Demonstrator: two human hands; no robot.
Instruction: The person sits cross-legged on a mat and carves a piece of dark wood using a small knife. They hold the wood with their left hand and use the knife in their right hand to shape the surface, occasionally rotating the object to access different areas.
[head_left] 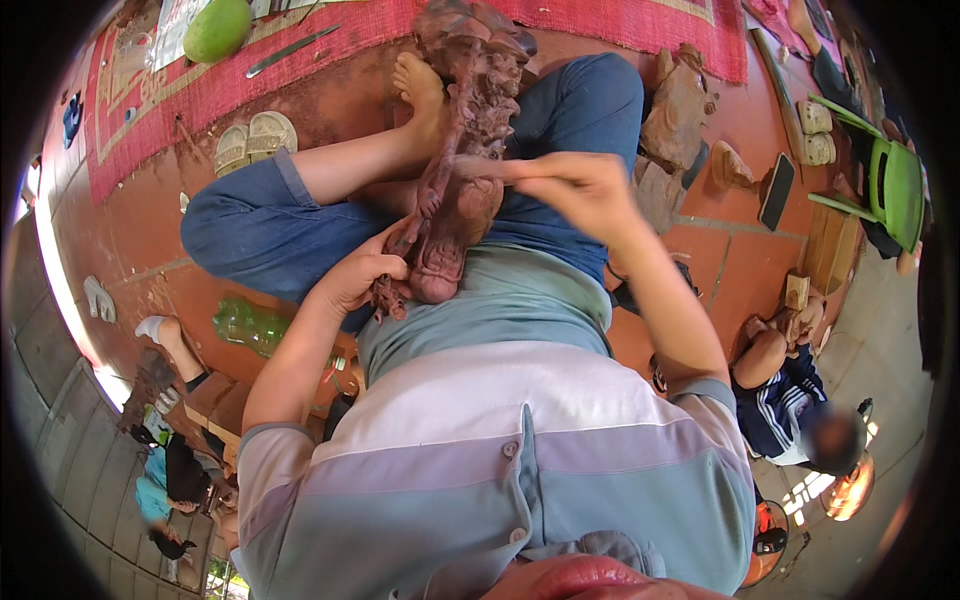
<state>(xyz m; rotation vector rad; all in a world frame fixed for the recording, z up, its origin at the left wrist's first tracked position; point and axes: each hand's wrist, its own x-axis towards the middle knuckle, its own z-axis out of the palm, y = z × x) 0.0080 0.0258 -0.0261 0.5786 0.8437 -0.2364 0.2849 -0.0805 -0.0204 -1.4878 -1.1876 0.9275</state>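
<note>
Fingers of the right hand are pinching a slim, blurred tool; the tool is pointing left across the middle of the carving, and blur is hiding whether its tip is touching. Fingers of the left hand are grasping the carving's near end from its left side, making this the nearer hand. The carving is lying over the crossed legs, its long axis running away from the shirt and leaning slightly right. Left of the carving's near end, a green bottle is lying; its contents are not showing clearly.
</note>
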